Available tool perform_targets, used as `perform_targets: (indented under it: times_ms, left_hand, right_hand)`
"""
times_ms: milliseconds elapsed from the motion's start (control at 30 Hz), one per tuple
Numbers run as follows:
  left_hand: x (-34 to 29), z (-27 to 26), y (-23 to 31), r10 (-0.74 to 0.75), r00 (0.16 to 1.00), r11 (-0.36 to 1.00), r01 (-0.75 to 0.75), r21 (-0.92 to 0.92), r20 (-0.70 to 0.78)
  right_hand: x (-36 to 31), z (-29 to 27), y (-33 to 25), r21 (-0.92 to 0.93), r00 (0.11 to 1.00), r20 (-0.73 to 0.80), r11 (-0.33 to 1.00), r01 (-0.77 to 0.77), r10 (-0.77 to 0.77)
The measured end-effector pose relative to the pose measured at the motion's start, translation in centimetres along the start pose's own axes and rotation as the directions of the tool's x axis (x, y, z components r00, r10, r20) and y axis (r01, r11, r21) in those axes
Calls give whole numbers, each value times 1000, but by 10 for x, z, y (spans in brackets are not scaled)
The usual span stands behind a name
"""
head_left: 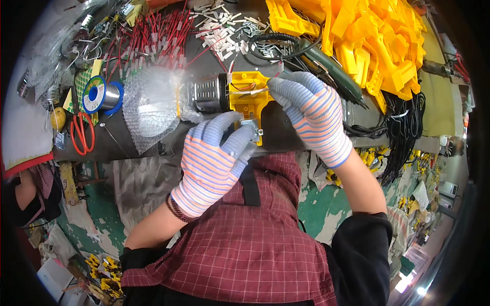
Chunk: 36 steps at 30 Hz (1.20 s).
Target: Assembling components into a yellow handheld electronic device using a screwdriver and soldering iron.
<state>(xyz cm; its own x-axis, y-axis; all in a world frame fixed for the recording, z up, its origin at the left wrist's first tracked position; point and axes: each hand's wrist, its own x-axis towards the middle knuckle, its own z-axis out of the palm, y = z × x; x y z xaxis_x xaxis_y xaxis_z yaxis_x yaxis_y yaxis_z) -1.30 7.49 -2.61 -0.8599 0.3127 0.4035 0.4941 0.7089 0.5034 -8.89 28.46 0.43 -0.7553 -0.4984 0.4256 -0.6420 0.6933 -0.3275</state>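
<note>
A yellow plastic housing (246, 108) lies open on the bench, joined on its left to a slotted metal barrel (208, 94). Thin white wires (250, 92) cross the inside of the housing. My gloved right hand (315, 116) is at the housing's right edge, its fingertips pinched on the end of these wires. At the near end of the housing, my gloved left hand (214, 162) has thumb and forefinger closed on a small silver metal part (251, 127). Its exact kind is partly hidden by the fingers. Bubble wrap (152, 104) covers what lies left of the barrel.
Red wires (153, 38) and white sleeves (219, 35) are heaped behind. A green corded tool (334, 71) lies at the right, before piled yellow housings (375, 41). A solder spool (103, 96) and red-handled scissors (81, 133) are at left; black cables (406, 127) hang at right.
</note>
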Motion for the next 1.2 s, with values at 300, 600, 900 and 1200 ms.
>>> perform_targets:
  times_ms: [300, 600, 900, 1200]
  left_hand:
    - [-2, 11, -3, -63, 997, 976, 52, -210, -44]
    - [-9, 26, -21, 352, 920, 929, -366, -59, -173]
    - [-10, 32, -37, 417, 896, 909, -415, 45, -154]
    - [-12, 30, -38, 380, 922, 925, -379, 29, -71]
  right_hand:
    - [-4, -3, -32, 351, 965, 202, 908, -230, 167]
    - [-17, 9, -20, 369, 946, 271, 888, -274, 179]
    - [-25, 6, -19, 402, 881, 447, 844, -355, 157]
    - [-36, 20, -18, -323, 980, -164, 945, 57, -116]
